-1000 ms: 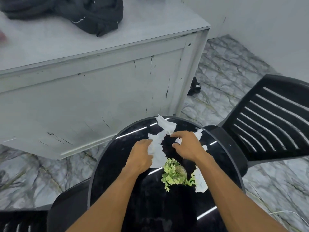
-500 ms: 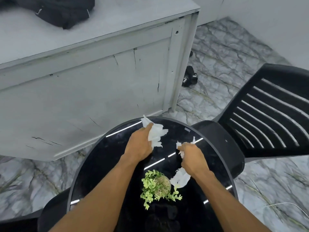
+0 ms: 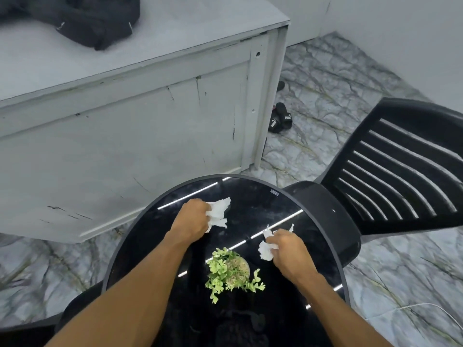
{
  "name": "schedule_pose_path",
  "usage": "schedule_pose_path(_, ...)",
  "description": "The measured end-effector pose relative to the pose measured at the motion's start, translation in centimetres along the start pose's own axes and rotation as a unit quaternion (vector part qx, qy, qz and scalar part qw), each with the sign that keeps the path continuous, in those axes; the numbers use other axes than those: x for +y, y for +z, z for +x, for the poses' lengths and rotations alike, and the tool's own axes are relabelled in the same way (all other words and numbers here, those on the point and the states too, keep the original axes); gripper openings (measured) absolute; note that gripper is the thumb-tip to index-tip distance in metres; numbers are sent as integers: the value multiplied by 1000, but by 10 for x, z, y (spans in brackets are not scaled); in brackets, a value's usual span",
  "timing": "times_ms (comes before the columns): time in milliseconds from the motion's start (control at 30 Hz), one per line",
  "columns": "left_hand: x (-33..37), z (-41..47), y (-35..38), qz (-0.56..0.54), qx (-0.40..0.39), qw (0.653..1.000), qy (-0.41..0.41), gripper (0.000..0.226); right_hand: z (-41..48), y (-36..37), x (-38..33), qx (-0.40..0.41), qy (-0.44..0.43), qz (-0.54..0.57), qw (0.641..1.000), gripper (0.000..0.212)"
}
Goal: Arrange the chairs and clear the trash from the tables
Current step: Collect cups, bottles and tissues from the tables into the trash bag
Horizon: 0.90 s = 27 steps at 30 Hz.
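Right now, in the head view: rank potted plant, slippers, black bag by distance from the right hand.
1. Potted plant, on the table, just left of the right hand.
2. Slippers, on the floor beyond the table.
3. Black bag, far left atop the grey cabinet.

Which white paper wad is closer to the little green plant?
The paper wad in the right hand, just beside the plant; the other wad, in the left hand, is farther away.

Two slim forearms, bare down to the wrist, with the left hand and right hand bare too.
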State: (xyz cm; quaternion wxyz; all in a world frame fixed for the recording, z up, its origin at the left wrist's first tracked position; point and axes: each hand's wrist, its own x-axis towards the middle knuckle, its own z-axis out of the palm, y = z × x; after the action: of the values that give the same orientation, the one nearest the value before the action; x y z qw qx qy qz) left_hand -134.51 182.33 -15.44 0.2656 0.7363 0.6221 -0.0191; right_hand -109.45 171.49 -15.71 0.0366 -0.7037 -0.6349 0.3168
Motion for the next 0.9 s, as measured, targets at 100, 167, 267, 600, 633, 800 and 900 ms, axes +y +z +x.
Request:
schedule_pose_path(100,-12,-30,-12,-30,39,999,-15,11,11,-13,-18,35,11,63,997,34)
schedule_pose_path(167,-16,-49,-22,-52,66,996,-24,17,16,-29,-40,74,3,110,991,36)
schedule_pose_path(267,-29,-89,-44,-103,112,987,-42,13,15,-47,-99,111,-40,138,983,48)
schedule_pose_path(600,-137,-301,-121,-224,299,912,-169,19,-91,29,-343,15,-263,114,958,22)
schedule_pose_path(633,-154,-328,-124,-228,317,902,-183,18,-111,42,-368,9,-285,108,952,20)
schedule_pose_path(800,-236,-482,-130,-210,400,859,-243,14,-215,118,-480,-40,-377,113,919,15)
schedule_pose_path(900,-274,-578,-134,-193,442,825,-295,15,-275,170,-546,-74,-421,105,898,34)
